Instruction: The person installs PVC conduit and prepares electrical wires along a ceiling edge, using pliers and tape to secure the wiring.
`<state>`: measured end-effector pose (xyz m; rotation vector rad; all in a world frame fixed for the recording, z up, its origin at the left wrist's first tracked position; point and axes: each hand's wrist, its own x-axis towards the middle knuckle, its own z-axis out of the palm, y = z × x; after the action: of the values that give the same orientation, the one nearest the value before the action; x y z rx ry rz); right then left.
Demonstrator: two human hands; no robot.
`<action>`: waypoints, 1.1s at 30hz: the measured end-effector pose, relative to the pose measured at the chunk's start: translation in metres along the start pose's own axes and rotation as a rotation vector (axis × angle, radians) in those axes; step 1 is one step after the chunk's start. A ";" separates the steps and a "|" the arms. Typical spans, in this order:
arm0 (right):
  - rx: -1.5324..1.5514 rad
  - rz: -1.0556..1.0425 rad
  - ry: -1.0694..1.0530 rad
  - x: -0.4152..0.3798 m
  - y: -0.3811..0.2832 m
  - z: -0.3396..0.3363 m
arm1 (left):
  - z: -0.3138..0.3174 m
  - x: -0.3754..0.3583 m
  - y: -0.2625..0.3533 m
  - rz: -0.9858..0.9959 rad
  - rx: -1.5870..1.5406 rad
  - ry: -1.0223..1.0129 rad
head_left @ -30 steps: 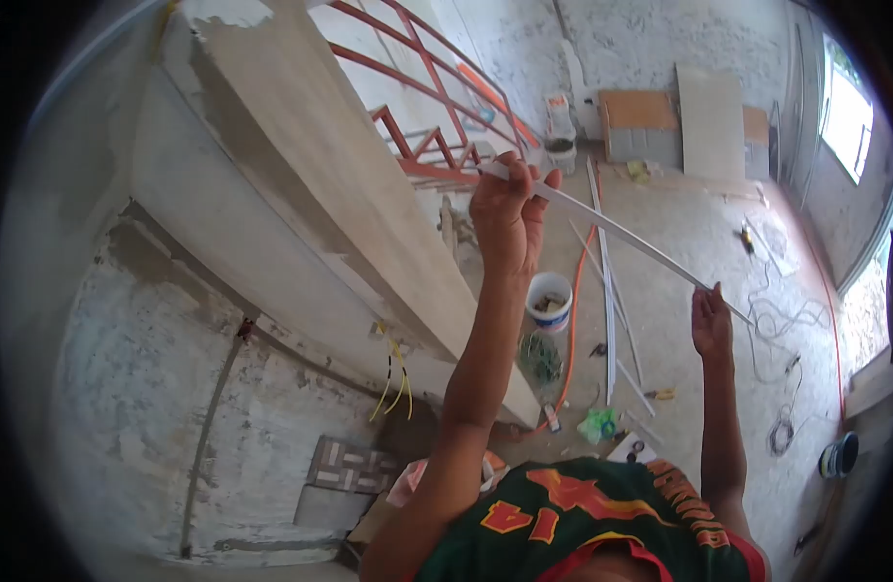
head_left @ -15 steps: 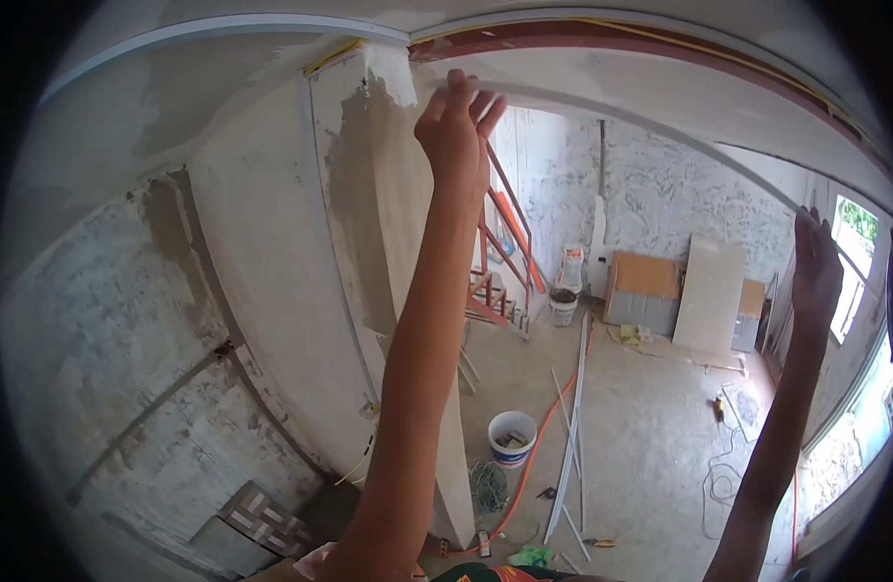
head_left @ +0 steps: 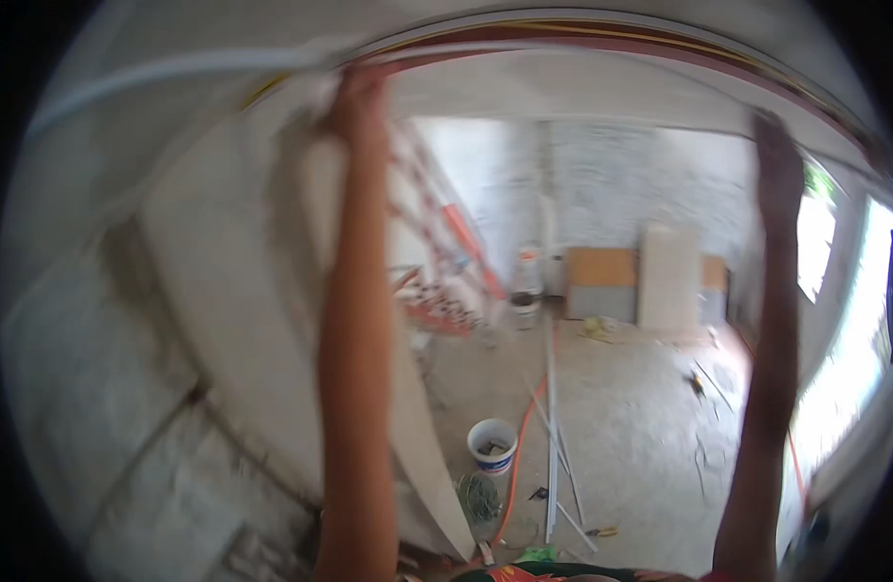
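Observation:
Overhead, a long, thin, light metal strip (head_left: 485,45) spans between my two raised hands, running along the red-brown beam (head_left: 563,39) under the ceiling. My left hand (head_left: 357,102), blurred by motion, grips the strip's left part near the top of the wall column. At the strip's right part, my right hand (head_left: 776,155) is closed around it, in front of the upper wall near the window. Both arms are stretched up, and the fingers of each hand are partly smeared.
Below stand a white bucket (head_left: 492,446) and a coil of green wire (head_left: 479,499). An orange hose (head_left: 520,456) and long metal profiles (head_left: 551,427) lie on the floor. Boards (head_left: 669,276) lean at the far wall, left of the bright window (head_left: 817,242). Red metal stairs (head_left: 437,306) rise behind the column.
The view has turned and shifted, so the room sits further left. Both hands have moved left in view, and the strip now lies closer along the beam.

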<state>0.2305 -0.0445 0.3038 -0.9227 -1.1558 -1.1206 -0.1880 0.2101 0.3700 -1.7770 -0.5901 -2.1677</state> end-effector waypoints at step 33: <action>1.330 0.668 0.103 -0.014 -0.034 -0.010 | -0.031 -0.061 -0.023 -0.542 -1.449 0.116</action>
<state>0.1989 -0.0590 0.2878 -0.1229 -1.0729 0.2324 -0.2126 0.2125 0.3026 -2.0676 0.9454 -3.4523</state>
